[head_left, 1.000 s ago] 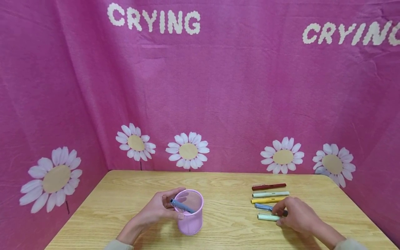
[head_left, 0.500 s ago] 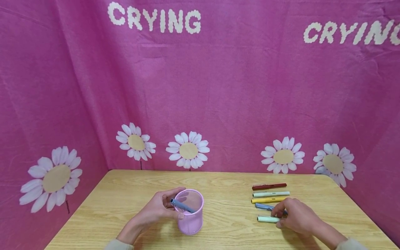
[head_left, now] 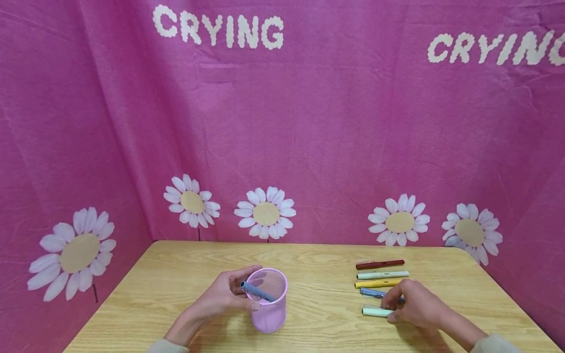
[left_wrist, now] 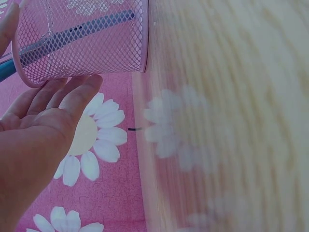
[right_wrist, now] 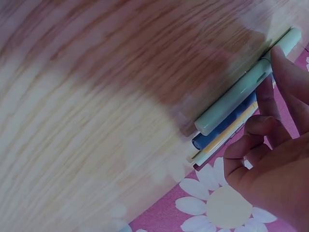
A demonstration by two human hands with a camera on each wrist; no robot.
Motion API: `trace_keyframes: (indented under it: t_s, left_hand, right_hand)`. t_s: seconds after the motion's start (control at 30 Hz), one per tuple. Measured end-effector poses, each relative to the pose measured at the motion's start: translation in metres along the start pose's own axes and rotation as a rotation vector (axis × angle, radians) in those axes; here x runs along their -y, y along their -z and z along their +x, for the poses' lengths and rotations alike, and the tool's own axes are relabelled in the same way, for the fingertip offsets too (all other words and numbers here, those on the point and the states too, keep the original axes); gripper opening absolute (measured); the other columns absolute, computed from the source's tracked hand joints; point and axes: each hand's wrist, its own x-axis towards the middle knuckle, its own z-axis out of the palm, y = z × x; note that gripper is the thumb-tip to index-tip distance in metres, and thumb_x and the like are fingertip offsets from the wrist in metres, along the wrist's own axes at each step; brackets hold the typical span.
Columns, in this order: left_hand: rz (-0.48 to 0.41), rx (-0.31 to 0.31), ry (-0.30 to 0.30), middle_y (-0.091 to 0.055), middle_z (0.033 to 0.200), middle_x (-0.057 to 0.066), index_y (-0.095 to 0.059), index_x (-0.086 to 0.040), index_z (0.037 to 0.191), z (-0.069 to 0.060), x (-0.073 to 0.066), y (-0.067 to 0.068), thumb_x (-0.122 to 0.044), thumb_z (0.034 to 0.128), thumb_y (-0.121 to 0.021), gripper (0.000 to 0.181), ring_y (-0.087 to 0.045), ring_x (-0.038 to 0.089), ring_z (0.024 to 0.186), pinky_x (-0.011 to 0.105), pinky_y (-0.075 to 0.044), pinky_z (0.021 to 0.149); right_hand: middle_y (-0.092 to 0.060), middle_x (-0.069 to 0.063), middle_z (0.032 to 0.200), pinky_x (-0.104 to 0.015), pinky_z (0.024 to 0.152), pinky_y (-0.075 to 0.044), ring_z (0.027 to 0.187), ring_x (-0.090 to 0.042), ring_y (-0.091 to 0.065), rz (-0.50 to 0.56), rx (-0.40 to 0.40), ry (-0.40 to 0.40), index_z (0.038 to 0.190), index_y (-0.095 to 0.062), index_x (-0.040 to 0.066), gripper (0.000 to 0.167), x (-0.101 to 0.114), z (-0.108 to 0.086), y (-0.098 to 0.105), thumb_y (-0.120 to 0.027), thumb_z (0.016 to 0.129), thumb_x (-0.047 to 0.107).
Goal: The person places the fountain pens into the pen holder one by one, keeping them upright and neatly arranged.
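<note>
Easing mint pen [head_left: 376, 312] away from blue pen [head_left: 372, 292]

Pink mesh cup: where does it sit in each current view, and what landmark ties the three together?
Head: the cup is below centre, slightly left of the middle, held by the left hand.
Left wrist: the cup fills the upper left corner area, lying sideways in the picture, its rim to the left.
Right wrist: not in it.
Shared landmark: the pink cloth with white daisies, visible in all three.
</note>
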Motion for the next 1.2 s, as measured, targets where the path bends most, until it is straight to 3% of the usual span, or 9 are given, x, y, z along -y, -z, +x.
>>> trace_keyframes:
  t_s: [0.53,0.83,1.2]
  left_hand:
    - [-0.011,0.002,0.012,-0.056,0.148,0.027,-0.042,0.009,0.155,-0.0016,-0.0011,0.0002,-0.003,0.0845,-0.086,0.084,-0.053,0.044,0.135,0.031,-0.053,0.100]
    - [-0.014,0.000,0.016,-0.057,0.148,0.026,-0.042,0.009,0.155,-0.0023,-0.0016,0.0006,-0.003,0.0848,-0.086,0.084,-0.055,0.043,0.133,0.030,-0.053,0.099]
    - [-0.015,-0.005,0.034,-0.057,0.149,0.024,-0.044,0.006,0.156,-0.0020,-0.0030,0.0004,-0.001,0.0855,-0.084,0.081,-0.057,0.041,0.131,0.031,-0.053,0.100]
  right_hand:
    - [-0.069,0.009,0.079,-0.024,0.064,-0.047,0.073,-0.003,-0.056,0.141,-0.005,0.013,0.089,-0.081,0.008,0.019,-0.0002,-0.0025,-0.0024,-0.091,0.075,0.001]
    - [-0.069,0.012,0.079,-0.025,0.068,-0.046,0.076,-0.004,-0.056,0.109,0.013,-0.013,0.088,-0.083,0.015,0.020,-0.0020,0.0001,-0.0024,-0.094,0.075,0.006]
    - [-0.068,0.012,0.078,-0.025,0.067,-0.046,0.075,-0.004,-0.055,0.087,0.022,-0.012,0.088,-0.082,0.015,0.020,-0.0015,0.0002,-0.0037,-0.094,0.074,0.006]
